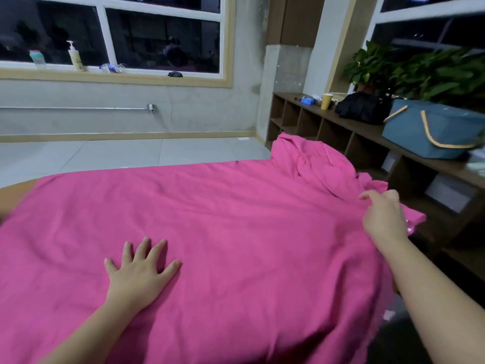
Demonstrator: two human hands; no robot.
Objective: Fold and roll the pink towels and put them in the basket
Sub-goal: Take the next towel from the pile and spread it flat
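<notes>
In the head view, a large bright pink cloth towel [223,232] lies spread nearly flat over a table whose tan surface [15,198] shows only at the far left edge. The towel covers most of the lower picture, with soft wrinkles across it. At its far right corner the fabric is bunched into a rumpled heap [312,158], and some of it hangs off the right side of the table.

The left hand [139,271] rests palm down on the towel, near its nearer middle, fingers straight and spread wide, holding nothing. The right hand [381,216] reaches to the towel's right edge just beside the heap; its fingers are curled downward into the fabric, seemingly pinching a fold, though the fingertips are hidden behind the hand.

To the right stands a low dark wooden shelf unit with open cubbies [328,127]. On its top sits a blue fabric basket with tan handles [430,130], well apart from the towel. Beside the basket lie a black bag [362,107] and a yellow paper cup [326,101], with leafy green plants [420,72] behind.
</notes>
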